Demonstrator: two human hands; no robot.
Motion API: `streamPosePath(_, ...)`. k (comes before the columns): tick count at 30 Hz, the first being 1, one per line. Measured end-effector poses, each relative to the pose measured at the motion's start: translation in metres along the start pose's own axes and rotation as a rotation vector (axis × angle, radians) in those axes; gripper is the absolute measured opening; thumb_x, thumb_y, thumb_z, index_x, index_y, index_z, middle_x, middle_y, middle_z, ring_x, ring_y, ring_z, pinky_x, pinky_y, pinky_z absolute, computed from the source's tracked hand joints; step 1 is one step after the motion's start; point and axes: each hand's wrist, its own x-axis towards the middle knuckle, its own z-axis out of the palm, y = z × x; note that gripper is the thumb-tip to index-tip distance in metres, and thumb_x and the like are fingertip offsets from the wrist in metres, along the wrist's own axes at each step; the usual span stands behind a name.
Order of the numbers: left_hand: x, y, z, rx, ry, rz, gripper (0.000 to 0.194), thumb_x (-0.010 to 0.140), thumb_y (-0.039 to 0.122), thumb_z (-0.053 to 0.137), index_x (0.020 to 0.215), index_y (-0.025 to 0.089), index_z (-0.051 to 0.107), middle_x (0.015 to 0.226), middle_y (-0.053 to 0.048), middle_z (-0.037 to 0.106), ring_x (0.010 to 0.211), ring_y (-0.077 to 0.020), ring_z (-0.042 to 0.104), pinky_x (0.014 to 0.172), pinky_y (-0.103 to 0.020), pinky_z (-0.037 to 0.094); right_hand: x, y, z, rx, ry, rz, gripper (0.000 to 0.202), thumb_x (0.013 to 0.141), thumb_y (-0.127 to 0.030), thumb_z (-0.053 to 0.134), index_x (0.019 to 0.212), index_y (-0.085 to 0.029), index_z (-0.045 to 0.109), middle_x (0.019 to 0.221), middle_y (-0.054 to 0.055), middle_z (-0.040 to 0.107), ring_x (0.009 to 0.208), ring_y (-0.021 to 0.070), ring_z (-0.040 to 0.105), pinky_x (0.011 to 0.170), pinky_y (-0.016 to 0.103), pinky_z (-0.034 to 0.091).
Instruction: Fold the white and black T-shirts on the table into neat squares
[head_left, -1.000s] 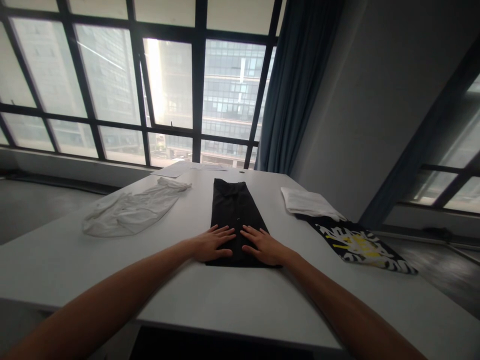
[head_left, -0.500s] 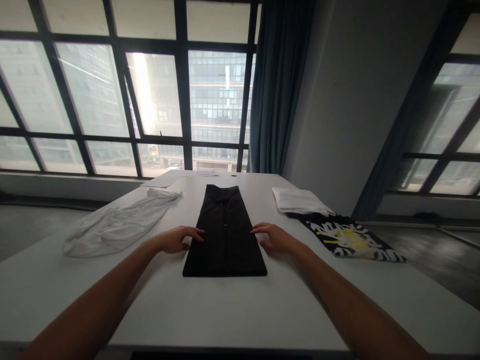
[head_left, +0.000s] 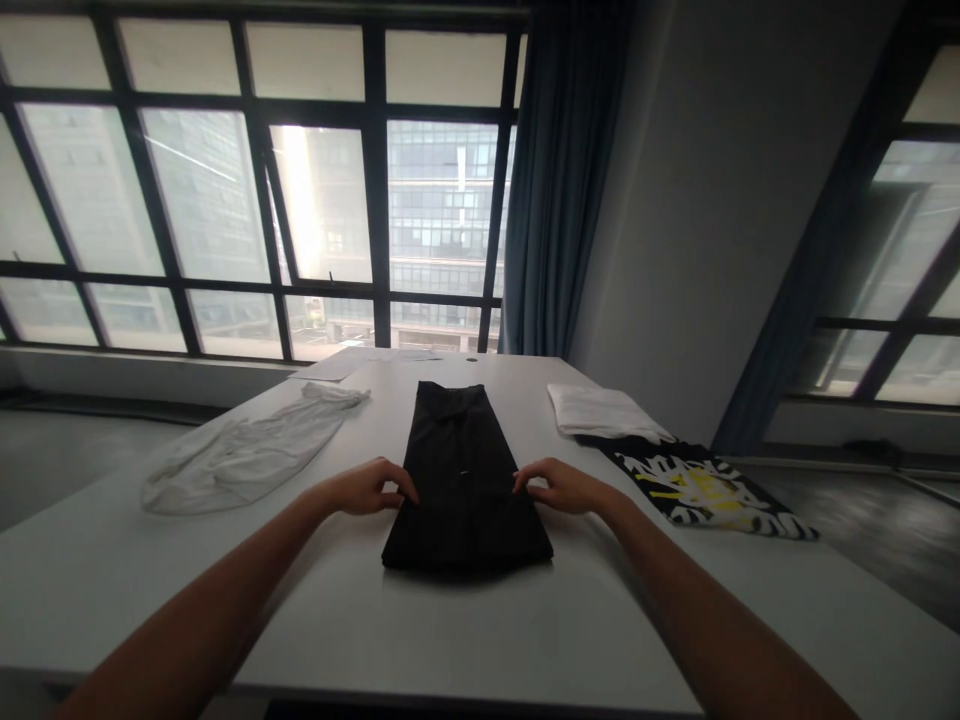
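Note:
A folded black garment (head_left: 466,500) lies lengthwise on the white table in front of me, with a small light mark near its middle. My left hand (head_left: 373,486) pinches its left edge, thumb under and fingers on top. On the opposite edge my right hand (head_left: 559,486) grips the cloth between thumb and fingers. The near end of the garment looks slightly raised from the tabletop, with a shadow below it. Whether the garment is a shirt or trousers I cannot tell.
A crumpled white garment (head_left: 251,450) lies to the left on the white table (head_left: 465,640). At the right, a folded white cloth (head_left: 606,412) overlaps a black garment with white and yellow print (head_left: 709,490). Paper sheets (head_left: 330,367) lie at the far end, before the windows.
Both hands have closed on the garment's side edges, and its near end has lifted a little. The whole view has shifted slightly.

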Motion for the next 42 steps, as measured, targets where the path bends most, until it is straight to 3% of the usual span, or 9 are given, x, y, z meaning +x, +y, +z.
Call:
streamPosePath(2,0.003,-0.002,0.002,-0.216,0.011,-0.060,0.021,0.079,0.031,0.071,0.097,0.019,0.076,0.090,-0.005,0.076,0.083,-0.0195,0.068,0.077,-0.029,0.052,0.002,0.002,0.000,0.156,-0.012,0.031,0.018,0.082,-0.027,0.060,0.090,-0.018,0.073,0.088,0.005,0.073,0.083,0.0206,0.067,0.080,0.033,0.052)
streamPosePath(5,0.012,-0.010,0.010,-0.539,0.210,-0.227,0.036,0.075,0.040,0.075,0.100,0.014,0.071,0.076,-0.003,0.071,0.067,-0.0165,0.065,0.063,-0.027,0.051,0.015,0.012,0.011,0.378,0.192,0.202,0.025,0.086,-0.032,0.056,0.100,-0.014,0.068,0.069,0.000,0.065,0.061,0.0134,0.059,0.060,0.025,0.048)
streamPosePath(10,0.023,-0.024,0.024,-0.549,0.485,-0.527,0.058,0.079,0.053,0.068,0.120,0.013,0.061,0.073,0.000,0.065,0.047,-0.0115,0.058,0.048,-0.026,0.046,0.030,0.021,0.027,0.345,0.393,0.494,0.045,0.081,-0.019,0.064,0.125,-0.013,0.057,0.066,-0.002,0.062,0.054,0.0114,0.055,0.053,0.022,0.043)
streamPosePath(15,0.025,-0.022,0.029,-0.336,0.448,-0.465,0.075,0.071,0.051,0.074,0.136,0.018,0.052,0.076,0.001,0.066,0.053,-0.0124,0.057,0.052,-0.026,0.046,0.026,0.018,0.025,0.199,0.353,0.419,0.063,0.074,-0.021,0.073,0.134,-0.016,0.053,0.081,0.000,0.066,0.073,0.0145,0.063,0.069,0.024,0.047)
streamPosePath(23,0.027,-0.010,0.034,0.222,0.314,-0.490,0.052,0.083,0.039,0.058,0.129,0.016,0.065,0.109,-0.010,0.072,0.086,-0.0246,0.068,0.082,-0.034,0.051,0.026,0.021,0.024,0.009,0.291,0.453,0.034,0.071,-0.007,0.064,0.104,-0.016,0.066,0.073,-0.003,0.061,0.061,0.0105,0.054,0.059,0.022,0.039)
streamPosePath(28,0.027,-0.013,0.040,0.467,0.218,-0.530,0.064,0.085,0.047,0.054,0.143,0.021,0.052,0.148,-0.011,0.051,0.134,-0.0338,0.045,0.110,-0.047,0.035,0.024,0.015,0.022,-0.067,0.217,0.494,0.046,0.074,-0.009,0.064,0.119,-0.015,0.061,0.073,-0.001,0.064,0.065,0.0130,0.057,0.060,0.023,0.039)
streamPosePath(33,0.026,-0.013,0.043,0.467,0.134,-0.620,0.072,0.091,0.054,0.041,0.154,0.020,0.033,0.157,-0.012,0.036,0.146,-0.0327,0.028,0.118,-0.057,0.011,0.024,0.012,0.023,-0.130,0.200,0.515,0.059,0.075,-0.011,0.063,0.133,-0.015,0.055,0.076,0.001,0.067,0.069,0.0153,0.061,0.065,0.024,0.042)
streamPosePath(39,0.023,-0.015,0.040,0.488,0.237,-0.422,0.086,0.085,0.059,0.051,0.156,0.019,0.024,0.160,-0.014,0.029,0.149,-0.0312,0.019,0.119,-0.057,0.007,0.022,0.012,0.021,-0.092,0.194,0.539,0.066,0.076,-0.017,0.066,0.141,-0.016,0.050,0.073,0.001,0.069,0.069,0.0180,0.064,0.066,0.026,0.044)
streamPosePath(42,0.022,-0.018,0.040,0.440,0.199,-0.506,0.089,0.082,0.066,0.052,0.154,0.018,0.030,0.160,-0.018,0.026,0.148,-0.0354,0.021,0.117,-0.059,0.009,0.023,0.014,0.024,-0.194,0.288,0.487,0.056,0.083,-0.029,0.065,0.137,-0.019,0.055,0.089,0.005,0.073,0.084,0.0204,0.066,0.077,0.029,0.046)
